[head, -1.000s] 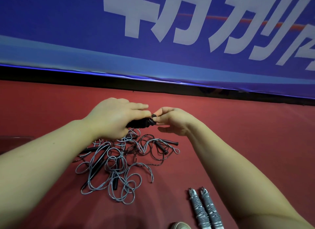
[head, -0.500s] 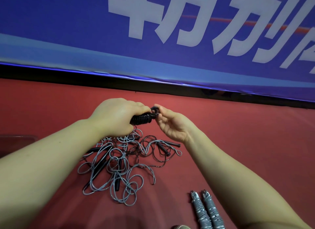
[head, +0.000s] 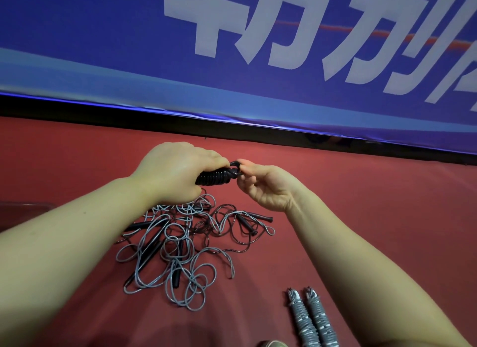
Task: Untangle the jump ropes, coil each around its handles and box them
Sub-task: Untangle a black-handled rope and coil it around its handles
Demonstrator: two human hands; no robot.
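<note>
Jump ropes [head: 180,256], head view: mostly a loose grey and dark tangle on the red floor [head: 387,217], with black handles [head: 152,246] buried in it. One black coiled bundle [head: 215,177] raised above the heap, gripped in the left hand [head: 178,173], fingers wrapped round the coils. Right hand [head: 265,186] closed in a pinch on the end loop [head: 235,166] at the bundle's tip, remaining fingers curled under.

Step in hand, by judgement: locking off the last turn.
- Firm squeeze on the coils with the left, to stop any unwinding.
- Loop tucked under the final wrap, then pulled snug along the handles, not sideways.
- Worth checking for a strand trailing down into the heap; hidden behind the left hand, cannot tell.

Around:
- Finished grey-wrapped pair [head: 309,318] lying beside the right forearm, well apart from the tangle.
- Blue banner [head: 258,62] with white characters behind.
- Dark-red edge [head: 23,210] at far left, possibly the box, not clear.
- Pale rounded object [head: 271,344] at the bottom edge, unidentified.

In the way: nothing between the hands. Heap directly below, likely to snag any dangling end.
</note>
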